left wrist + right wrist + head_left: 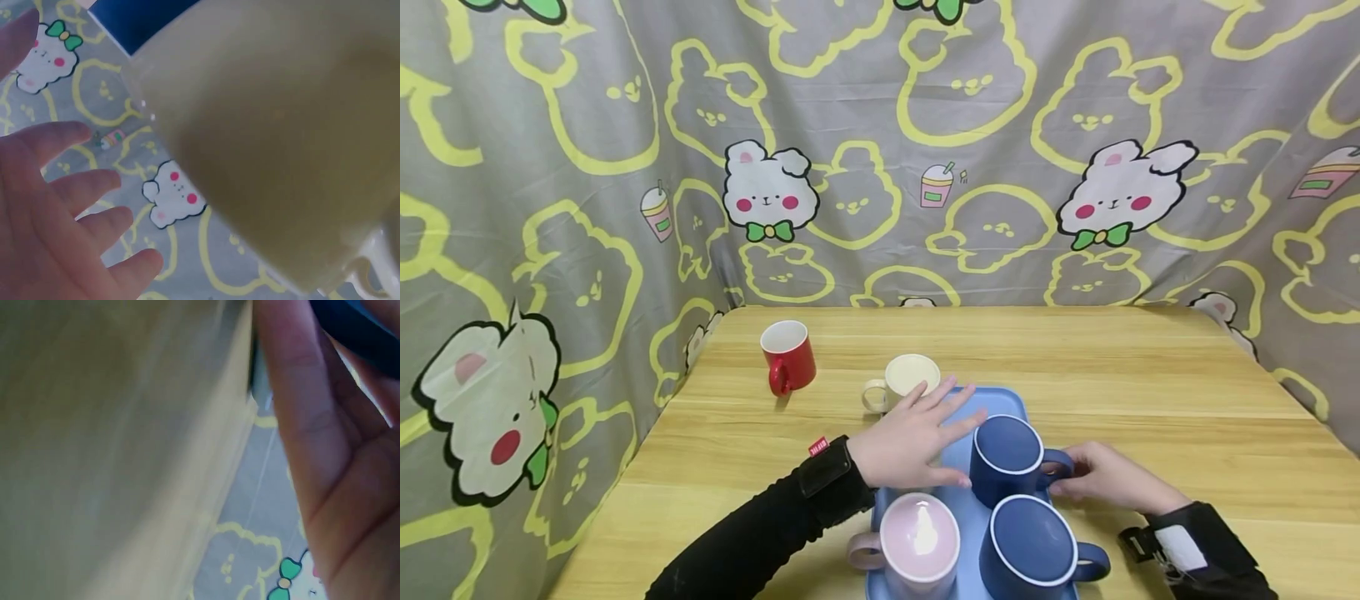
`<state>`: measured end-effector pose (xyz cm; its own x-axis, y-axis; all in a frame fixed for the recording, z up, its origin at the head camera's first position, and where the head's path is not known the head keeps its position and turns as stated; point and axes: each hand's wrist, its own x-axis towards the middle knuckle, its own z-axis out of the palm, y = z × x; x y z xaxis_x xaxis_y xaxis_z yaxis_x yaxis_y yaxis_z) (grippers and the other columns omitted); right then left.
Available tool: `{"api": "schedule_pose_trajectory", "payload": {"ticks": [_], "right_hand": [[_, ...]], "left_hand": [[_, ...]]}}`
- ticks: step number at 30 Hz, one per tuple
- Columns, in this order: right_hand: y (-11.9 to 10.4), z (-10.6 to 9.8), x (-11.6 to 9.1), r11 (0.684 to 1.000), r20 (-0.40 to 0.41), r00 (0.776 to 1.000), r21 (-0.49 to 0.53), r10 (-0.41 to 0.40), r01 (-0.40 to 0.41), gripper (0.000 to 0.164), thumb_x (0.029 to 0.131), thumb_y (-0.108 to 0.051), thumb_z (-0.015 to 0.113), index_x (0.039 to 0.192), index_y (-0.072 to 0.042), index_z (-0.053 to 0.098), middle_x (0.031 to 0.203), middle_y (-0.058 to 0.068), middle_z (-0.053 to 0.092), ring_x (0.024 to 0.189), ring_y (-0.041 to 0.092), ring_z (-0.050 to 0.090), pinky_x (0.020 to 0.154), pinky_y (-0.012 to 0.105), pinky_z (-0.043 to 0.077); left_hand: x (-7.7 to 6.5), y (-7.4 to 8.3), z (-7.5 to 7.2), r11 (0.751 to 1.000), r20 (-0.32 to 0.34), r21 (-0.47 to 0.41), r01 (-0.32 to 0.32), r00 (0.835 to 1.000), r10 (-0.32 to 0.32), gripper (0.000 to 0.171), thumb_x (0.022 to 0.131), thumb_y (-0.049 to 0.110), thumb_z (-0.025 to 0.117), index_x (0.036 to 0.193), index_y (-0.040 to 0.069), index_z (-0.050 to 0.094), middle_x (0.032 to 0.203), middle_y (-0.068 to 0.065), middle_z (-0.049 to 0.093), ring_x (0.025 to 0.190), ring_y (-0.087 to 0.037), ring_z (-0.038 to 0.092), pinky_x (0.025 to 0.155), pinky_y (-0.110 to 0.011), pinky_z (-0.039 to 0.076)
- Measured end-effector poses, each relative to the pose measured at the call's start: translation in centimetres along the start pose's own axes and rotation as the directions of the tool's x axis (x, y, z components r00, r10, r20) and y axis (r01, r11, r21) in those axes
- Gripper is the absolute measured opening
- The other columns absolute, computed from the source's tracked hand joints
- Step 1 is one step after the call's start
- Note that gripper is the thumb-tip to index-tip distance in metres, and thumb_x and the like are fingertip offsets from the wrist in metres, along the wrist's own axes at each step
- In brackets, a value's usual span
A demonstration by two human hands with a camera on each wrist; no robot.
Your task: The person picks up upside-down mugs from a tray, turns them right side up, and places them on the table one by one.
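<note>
My right hand (pixel 1116 479) pinches the handle of a dark blue mug (pixel 1007 454) with a white rim, at the tray's right edge. The right wrist view shows my fingers (pixel 306 412) against part of that dark blue handle (pixel 359 331). Over the blue tray (pixel 1011 402) my left hand (pixel 906 442) is spread, fingers straight, thumb close to the mug's left side; whether it touches cannot be told. In the left wrist view the palm (pixel 44 231) holds nothing, and a large pale glossy surface (pixel 269 137) fills the right.
A pink mug (pixel 919 542) and another dark blue mug (pixel 1033 542) stand on the near part of the tray. Behind my left hand is a cream mug (pixel 912 373). A red mug (pixel 790 354) stands far left on the wooden table (pixel 1150 367). Patterned cloth (pixel 850 167) hangs around it.
</note>
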<state>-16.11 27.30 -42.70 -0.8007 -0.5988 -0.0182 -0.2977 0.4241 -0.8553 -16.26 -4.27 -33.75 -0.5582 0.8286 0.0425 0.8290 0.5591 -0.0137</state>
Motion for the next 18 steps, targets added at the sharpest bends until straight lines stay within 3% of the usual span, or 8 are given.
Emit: {"api": "schedule_pose_trajectory", "payload": {"ticks": [7,14,18], "right_hand": [[0.2,0.5,0.4,0.994,-0.026,0.999,0.105,0.048,-0.045,0.011,0.087,0.004,0.063,0.091,0.014,0.066,0.073,0.003,0.064,0.061,0.007,0.058,0.054,0.027,0.052],[-0.7,0.1,0.7,0.993,-0.090,0.994,0.101,0.063,-0.054,0.014,0.086,0.007,0.057,0.091,0.015,0.067,0.077,0.012,0.068,0.063,0.010,0.063,0.057,0.032,0.056],[-2.3,-0.8,1.2,0.997,-0.109,0.992,0.066,0.056,-0.049,0.012,0.088,0.004,0.057,0.087,0.012,0.067,0.074,0.012,0.065,0.064,0.012,0.064,0.058,0.032,0.057]], "left_hand": [[0.1,0.1,0.5,0.994,0.033,0.097,-0.043,0.999,0.040,0.077,0.090,0.060,0.057,0.152,0.022,0.033,0.160,-0.010,0.016,0.147,-0.029,0.010,0.115,-0.049,0.017],[-0.1,0.1,0.7,0.987,0.028,0.152,-0.053,0.998,0.049,0.076,0.089,0.061,0.058,0.151,0.022,0.037,0.159,-0.011,0.022,0.146,-0.030,0.012,0.114,-0.049,0.020],[-0.2,0.0,0.9,0.990,0.034,0.136,-0.046,0.999,0.041,0.076,0.089,0.060,0.058,0.151,0.021,0.037,0.159,-0.010,0.023,0.147,-0.029,0.012,0.114,-0.048,0.020]]}}
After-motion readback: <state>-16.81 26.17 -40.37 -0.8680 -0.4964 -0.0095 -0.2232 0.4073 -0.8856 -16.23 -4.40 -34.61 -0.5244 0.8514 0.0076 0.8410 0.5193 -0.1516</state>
